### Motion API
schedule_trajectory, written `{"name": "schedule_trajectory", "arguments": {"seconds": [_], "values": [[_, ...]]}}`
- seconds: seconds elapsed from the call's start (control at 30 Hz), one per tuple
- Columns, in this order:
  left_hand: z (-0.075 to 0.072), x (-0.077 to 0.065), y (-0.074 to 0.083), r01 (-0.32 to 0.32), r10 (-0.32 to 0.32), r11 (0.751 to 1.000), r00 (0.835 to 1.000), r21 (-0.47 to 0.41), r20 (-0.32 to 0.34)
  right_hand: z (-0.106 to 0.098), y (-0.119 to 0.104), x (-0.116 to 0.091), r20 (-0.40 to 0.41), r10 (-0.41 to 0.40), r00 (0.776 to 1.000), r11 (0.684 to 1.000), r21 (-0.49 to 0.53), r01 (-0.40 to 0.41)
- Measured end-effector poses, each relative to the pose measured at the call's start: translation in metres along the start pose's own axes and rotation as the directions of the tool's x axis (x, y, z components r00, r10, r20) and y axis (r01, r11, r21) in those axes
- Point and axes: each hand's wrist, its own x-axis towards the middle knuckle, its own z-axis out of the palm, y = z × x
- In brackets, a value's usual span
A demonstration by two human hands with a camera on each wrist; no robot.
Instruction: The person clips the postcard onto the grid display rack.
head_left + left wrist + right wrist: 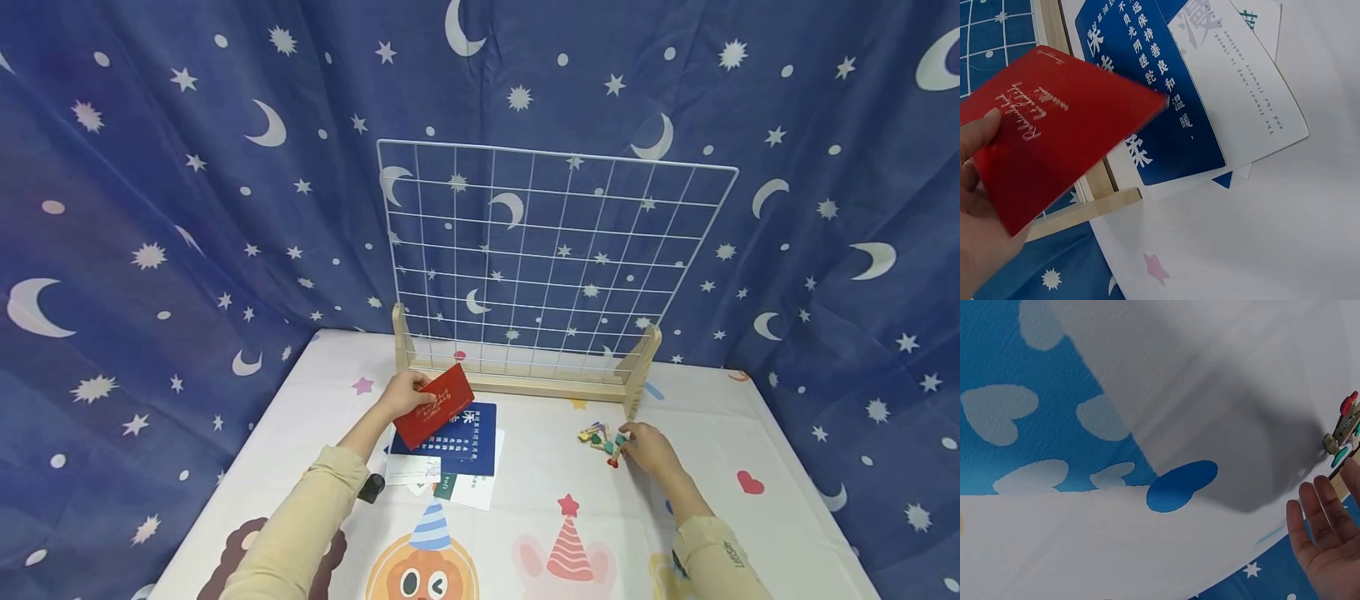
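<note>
Red card [438, 410] pinched between thumb and fingers of left hand [405, 395], over a blue card [1191, 140], wooden clothespins [597, 437] at fingertips of right hand [649, 450], grip unclear.

- a worktop [543, 454] under a white cloth, printed with cartoon animals, party hats, stars and a heart;
- at its far side, a wooden stand [525, 385] holding a white wire grid [533, 250] upright;
- left of centre, blue cards [486, 437] with white characters, overlapping white cards [483, 492];
- to the right, small coloured clips [602, 438] bunched together, near the stand's right foot
</note>
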Motion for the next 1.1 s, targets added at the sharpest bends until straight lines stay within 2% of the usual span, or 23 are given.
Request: {"name": "schedule_trajectory", "arguments": {"seconds": [0.13, 0.3, 0.63, 0.83, 1.1], "values": [[-0.004, -0.004, 0.003, -0.015, 0.016, 0.999, 0.999, 0.047, -0.035, 0.002, 0.004, 0.001, -0.016, -0.028, 0.999, 1.0, -0.008, 0.028], [-0.007, -0.007, 0.006, -0.05, 0.054, 0.995, 0.998, 0.082, -0.044, 0.003, 0.006, 0.001, -0.027, -0.031, 0.999, 1.0, 0.005, 0.031], [-0.017, -0.009, 0.006, -0.109, 0.11, 0.987, 0.994, 0.115, -0.008, -0.001, 0.004, 0.002, -0.046, -0.018, 0.999, 0.998, 0.063, 0.021], [-0.023, -0.011, 0.008, -0.107, 0.105, 0.986, 0.994, 0.13, 0.015, -0.006, 0.003, 0.0, -0.016, -0.022, 1.0, 0.994, 0.111, 0.024], [-0.031, -0.014, 0.01, -0.095, 0.104, 0.985, 0.993, 0.142, -0.062, -0.009, 0.007, -0.005, -0.03, -0.031, 0.999, 0.99, 0.139, 0.035]]}}
